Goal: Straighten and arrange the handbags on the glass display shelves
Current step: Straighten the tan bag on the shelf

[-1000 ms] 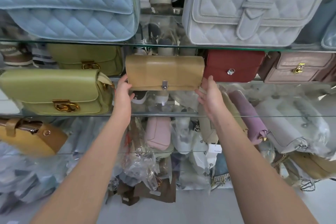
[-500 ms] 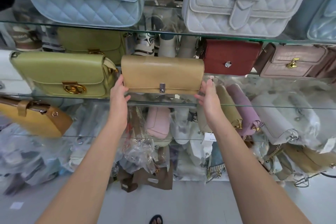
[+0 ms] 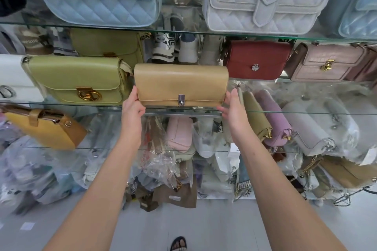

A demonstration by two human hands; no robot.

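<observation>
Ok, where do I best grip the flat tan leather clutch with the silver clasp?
Take the tan leather clutch by its two short ends, low down, one hand from each side, where the left hand and right hand are. It stands long, low and upright; the olive-green flap bag crowds its left end.

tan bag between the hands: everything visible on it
The tan bag is a low, wide flap bag in smooth, leather-like material. Its front flap is closed, with a small silver clasp at the centre of the lower edge. It stands upright and level, front to the camera, at the front of the glass shelf, just right of the green bag. The left hand grips its lower left corner, and the right hand holds its right end. No strap shows.
</observation>
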